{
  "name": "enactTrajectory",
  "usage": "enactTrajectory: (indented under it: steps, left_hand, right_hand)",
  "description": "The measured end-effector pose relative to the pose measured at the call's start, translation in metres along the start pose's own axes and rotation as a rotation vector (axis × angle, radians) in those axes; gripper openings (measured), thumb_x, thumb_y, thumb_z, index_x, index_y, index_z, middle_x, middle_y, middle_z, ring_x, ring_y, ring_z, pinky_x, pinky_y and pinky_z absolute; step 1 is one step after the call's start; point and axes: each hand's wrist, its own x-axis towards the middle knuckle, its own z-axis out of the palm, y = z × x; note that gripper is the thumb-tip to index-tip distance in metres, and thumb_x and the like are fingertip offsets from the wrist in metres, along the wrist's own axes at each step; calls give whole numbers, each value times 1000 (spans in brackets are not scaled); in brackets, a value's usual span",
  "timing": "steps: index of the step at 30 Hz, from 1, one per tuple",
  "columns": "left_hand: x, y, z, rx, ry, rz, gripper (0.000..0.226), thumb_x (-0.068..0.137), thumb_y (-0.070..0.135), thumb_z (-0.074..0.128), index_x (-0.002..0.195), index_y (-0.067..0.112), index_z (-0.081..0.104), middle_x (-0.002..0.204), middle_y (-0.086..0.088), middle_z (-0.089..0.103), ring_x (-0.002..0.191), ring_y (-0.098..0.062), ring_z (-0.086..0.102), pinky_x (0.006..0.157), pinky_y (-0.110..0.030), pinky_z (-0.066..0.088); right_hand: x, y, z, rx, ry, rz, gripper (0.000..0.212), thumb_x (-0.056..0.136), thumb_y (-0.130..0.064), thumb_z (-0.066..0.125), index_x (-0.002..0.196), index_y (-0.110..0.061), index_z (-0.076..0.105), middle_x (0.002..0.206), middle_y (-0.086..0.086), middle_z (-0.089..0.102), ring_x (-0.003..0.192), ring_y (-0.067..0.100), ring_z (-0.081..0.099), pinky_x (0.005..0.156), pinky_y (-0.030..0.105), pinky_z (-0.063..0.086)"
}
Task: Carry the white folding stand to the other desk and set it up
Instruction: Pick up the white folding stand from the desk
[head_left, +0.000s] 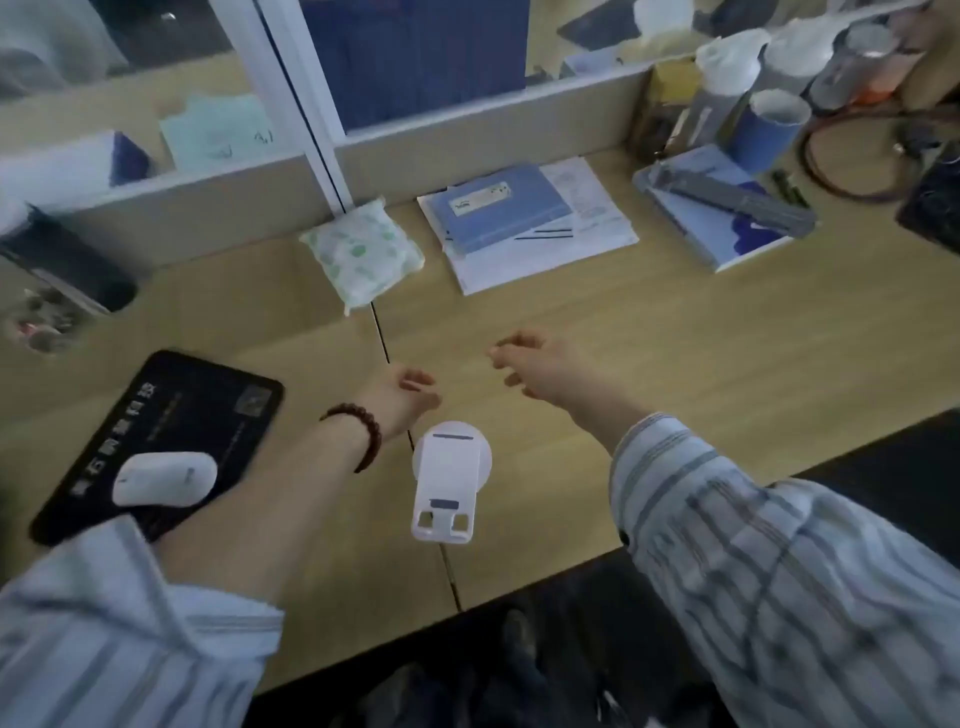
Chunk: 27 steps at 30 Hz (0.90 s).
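Observation:
The white folding stand stands on the wooden desk near its front edge, right at the seam between two desktops, with its round base behind and its plate tilted toward me. My left hand hovers just behind and left of the stand, fingers curled and holding nothing, not touching it. A dark bead bracelet sits on that wrist. Further right and farther back, my right hand hangs above the desk with loosely curled fingers, empty.
A white mouse lies on a black mouse pad at the left. Behind are a tissue pack, a blue book on papers, a paper trimmer, cups and bottles and a glass partition.

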Motion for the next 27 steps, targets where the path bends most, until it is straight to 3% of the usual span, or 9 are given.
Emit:
enactTrajectory:
  steps: [3,6,10,13,16,18,21,24,27]
  left_hand:
    - [13,-8,11,213,-38,-160,43,80,30,65,117,10,58,121,-8,59,111,-25,55,87,-31,42]
    - [14,-9,16,441,-176,-326,55,87,37,55,131,5,48,134,-12,53,122,-28,51,95,-35,43]
    - [17,-5,18,526,-336,-422,58,94,40,41,138,3,36,143,-13,46,128,-26,47,96,-34,41]
    - [22,-9,17,538,-375,-435,62,92,47,43,137,4,39,139,-13,50,125,-26,51,91,-34,43]
    - [29,-15,17,530,-369,-429,62,90,49,45,135,6,43,137,-11,52,115,-23,55,76,-32,47]
    - [29,-15,16,509,-371,-433,57,90,47,45,132,9,46,133,-9,57,105,-20,58,56,-27,42]
    - [29,-15,16,373,-322,-448,48,91,44,45,126,10,50,125,-7,63,94,-20,61,49,-26,37]
    - [30,-11,12,233,-250,-435,44,92,43,44,121,11,55,118,-7,67,95,-23,67,58,-28,43]
    - [30,-1,7,168,-141,-366,43,91,43,45,114,10,58,112,-12,69,101,-28,67,77,-36,50]
  right_hand:
    - [16,15,17,-309,-121,97,9,86,-25,58,85,-16,59,88,4,60,77,16,54,56,21,41]
    - [26,32,30,-523,-219,214,19,87,-25,56,91,-7,59,79,8,58,63,18,52,51,23,41]
    - [34,46,40,-510,-258,370,22,89,-26,56,79,-7,54,83,8,64,58,20,61,42,20,44]
    - [35,51,50,-453,-302,443,26,92,-29,55,97,-3,58,89,10,71,51,17,61,33,14,39]
    - [37,56,58,-395,-329,462,28,93,-24,55,105,0,54,77,10,68,49,18,61,32,15,40]
    - [40,58,61,-373,-337,462,28,93,-22,55,107,3,54,70,9,64,49,18,62,37,20,47]
    - [46,59,63,-322,-290,417,29,94,-21,53,111,3,56,71,10,62,52,19,63,47,25,54]
    - [51,53,61,-234,-197,337,30,94,-22,52,114,-1,55,77,10,60,57,21,61,48,27,55]
    - [52,39,55,-214,-135,242,27,94,-24,50,108,-2,56,89,14,61,77,30,64,73,43,60]
